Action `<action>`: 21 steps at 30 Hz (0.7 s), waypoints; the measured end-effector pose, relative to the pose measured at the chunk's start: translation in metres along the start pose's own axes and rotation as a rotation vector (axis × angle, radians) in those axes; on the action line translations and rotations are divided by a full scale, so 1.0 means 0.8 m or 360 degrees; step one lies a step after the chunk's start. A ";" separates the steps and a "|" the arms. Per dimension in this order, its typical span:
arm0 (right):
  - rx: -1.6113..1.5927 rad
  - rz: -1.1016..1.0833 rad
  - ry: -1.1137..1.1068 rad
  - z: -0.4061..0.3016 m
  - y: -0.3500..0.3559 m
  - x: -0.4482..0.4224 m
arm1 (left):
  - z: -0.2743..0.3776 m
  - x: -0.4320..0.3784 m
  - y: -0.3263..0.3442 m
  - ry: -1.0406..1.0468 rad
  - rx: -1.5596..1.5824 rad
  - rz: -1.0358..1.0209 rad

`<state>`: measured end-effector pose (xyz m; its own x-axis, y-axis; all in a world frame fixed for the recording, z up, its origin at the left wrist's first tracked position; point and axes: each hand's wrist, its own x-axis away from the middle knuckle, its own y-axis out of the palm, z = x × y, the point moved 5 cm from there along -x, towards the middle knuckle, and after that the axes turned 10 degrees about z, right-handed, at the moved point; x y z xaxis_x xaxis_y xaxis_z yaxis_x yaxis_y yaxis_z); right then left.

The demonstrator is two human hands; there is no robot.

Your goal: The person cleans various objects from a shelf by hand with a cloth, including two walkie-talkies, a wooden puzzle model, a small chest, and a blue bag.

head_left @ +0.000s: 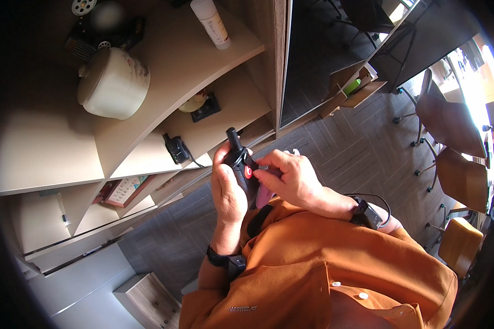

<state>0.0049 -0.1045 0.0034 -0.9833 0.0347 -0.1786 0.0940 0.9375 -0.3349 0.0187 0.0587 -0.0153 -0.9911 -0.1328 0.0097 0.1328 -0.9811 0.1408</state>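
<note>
My left hand (230, 197) is wrapped around a black handheld two-way radio (241, 172), its stubby antenna pointing up and away from me. A round red sticker shows on the radio's side facing my right hand. With thumb and fingers, my right hand (290, 174) pinches a black part at the radio's upper edge, beside the sticker; that part is mostly covered by the fingers. A pinkish-purple thing (264, 196) shows below the right hand, and I cannot tell what it is. On the shelf just left of my hands lies a second black two-way radio (177, 149) with a strap.
The wooden shelving unit (181, 88) holds a lidded white ceramic pot (117, 84), a white cylindrical bottle (211, 24), a dark stand (206, 107), a framed picture (127, 190) and a syringe-like object (62, 209). Wheeled chairs (450, 115) stand on the carpet at right.
</note>
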 end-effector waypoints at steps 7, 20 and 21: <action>0.0005 -0.0106 0.0092 -0.007 0.006 0.005 | 0.020 -0.002 0.010 0.0089 0.0159 -0.0018; -0.0467 -0.0115 0.0005 -0.031 -0.016 -0.007 | 0.071 -0.001 0.031 0.0263 0.0054 0.0024; -0.0554 -0.0109 0.0028 -0.031 -0.016 -0.005 | 0.076 0.001 0.037 0.0285 0.0043 0.0018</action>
<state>0.0039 -0.1081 0.0313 -0.9883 -0.0293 -0.1495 -0.0282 0.9996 -0.0094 0.0212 0.0384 0.0486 -0.9717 -0.1688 -0.1650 0.1410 -0.9756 0.1681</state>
